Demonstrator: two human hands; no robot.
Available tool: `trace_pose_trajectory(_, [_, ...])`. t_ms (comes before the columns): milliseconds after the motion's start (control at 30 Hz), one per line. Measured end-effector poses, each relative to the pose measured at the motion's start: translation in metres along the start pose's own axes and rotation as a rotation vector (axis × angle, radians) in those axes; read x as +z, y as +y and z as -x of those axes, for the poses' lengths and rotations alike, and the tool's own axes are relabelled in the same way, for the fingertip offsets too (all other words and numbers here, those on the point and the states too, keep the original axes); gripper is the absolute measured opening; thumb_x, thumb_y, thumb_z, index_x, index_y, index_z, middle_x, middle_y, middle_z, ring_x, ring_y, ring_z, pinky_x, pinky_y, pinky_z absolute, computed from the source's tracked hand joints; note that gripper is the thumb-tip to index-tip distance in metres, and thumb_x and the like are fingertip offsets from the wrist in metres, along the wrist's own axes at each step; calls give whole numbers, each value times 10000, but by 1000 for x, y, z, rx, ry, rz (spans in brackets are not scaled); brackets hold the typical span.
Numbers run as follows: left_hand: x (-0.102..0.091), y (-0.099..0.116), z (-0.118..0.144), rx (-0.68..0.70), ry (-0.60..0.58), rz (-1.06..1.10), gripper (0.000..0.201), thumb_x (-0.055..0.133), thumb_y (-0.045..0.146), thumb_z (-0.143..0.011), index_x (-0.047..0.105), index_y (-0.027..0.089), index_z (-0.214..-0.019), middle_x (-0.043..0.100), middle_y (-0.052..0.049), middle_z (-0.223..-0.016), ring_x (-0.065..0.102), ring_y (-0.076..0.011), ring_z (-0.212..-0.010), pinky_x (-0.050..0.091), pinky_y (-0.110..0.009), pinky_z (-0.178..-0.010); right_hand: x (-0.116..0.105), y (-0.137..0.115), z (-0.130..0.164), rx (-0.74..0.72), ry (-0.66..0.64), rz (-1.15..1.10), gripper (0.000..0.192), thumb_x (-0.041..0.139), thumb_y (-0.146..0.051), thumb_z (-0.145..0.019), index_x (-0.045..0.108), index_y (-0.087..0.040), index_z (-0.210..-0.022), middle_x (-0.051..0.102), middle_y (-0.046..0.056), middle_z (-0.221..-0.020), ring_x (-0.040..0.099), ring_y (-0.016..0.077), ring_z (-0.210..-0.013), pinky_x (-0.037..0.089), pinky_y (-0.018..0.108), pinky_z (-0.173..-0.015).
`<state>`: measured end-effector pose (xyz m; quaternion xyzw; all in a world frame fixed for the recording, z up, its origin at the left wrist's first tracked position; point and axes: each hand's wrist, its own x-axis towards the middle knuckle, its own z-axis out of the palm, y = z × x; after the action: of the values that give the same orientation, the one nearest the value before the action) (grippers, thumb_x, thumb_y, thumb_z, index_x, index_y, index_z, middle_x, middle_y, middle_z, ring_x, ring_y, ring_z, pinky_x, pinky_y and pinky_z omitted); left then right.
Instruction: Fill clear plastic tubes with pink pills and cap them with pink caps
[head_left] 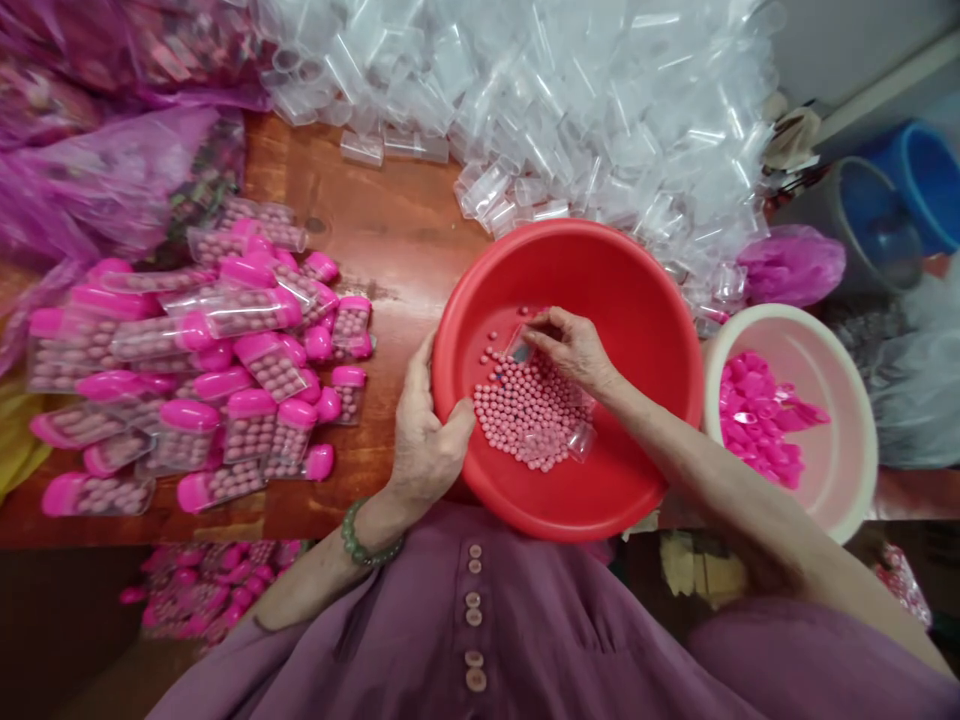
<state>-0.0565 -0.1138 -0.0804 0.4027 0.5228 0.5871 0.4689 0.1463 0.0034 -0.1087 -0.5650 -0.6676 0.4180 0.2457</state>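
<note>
A red basin (637,300) sits at the near table edge with a heap of small pink beads (525,415) in its bottom. My left hand (424,430) grips the basin's left rim. My right hand (574,345) is inside the basin above the beads, fingers pinched on a small clear plastic tube (520,345) held at the beads. Another clear tube (581,440) lies among the beads.
Several filled tubes with pink caps (217,390) are piled at the left. A big heap of empty clear tubes (570,110) fills the back. A white bowl (855,400) of pink caps stands at the right. Blue buckets (911,190) sit beyond.
</note>
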Motion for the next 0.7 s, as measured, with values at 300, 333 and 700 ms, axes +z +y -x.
trace_pose_trajectory(300, [8, -9, -17, 5, -1, 82, 686, 524, 55, -703, 452, 209, -1368, 557, -74, -1407, 541, -249, -1302, 439, -412, -1130, 19, -3, 57, 405, -372, -207, 272, 782, -356, -687, 574, -180, -684, 611, -32, -620, 521, 92, -551, 425, 242, -554])
trace_pose_trajectory(333, [8, -9, -18, 18, -5, 78, 687, 521, 58, -713, 444, 220, -1376, 546, -69, -1418, 527, -249, -1317, 436, -414, -1133, 21, -5, 61, 461, -401, -235, 281, 793, -342, -681, 564, -179, -670, 602, -42, -603, 505, 78, -528, 409, 226, -532])
trace_pose_trajectory(700, [-6, -29, -27, 156, -64, -147, 608, 512, 262, -911, 309, 268, -1484, 408, -74, -1545, 403, -255, -1427, 348, -458, -1194, 32, -30, 63, 907, -621, -674, 112, 715, -121, -727, 620, -126, -668, 670, 20, -604, 609, 78, -503, 546, 165, -507])
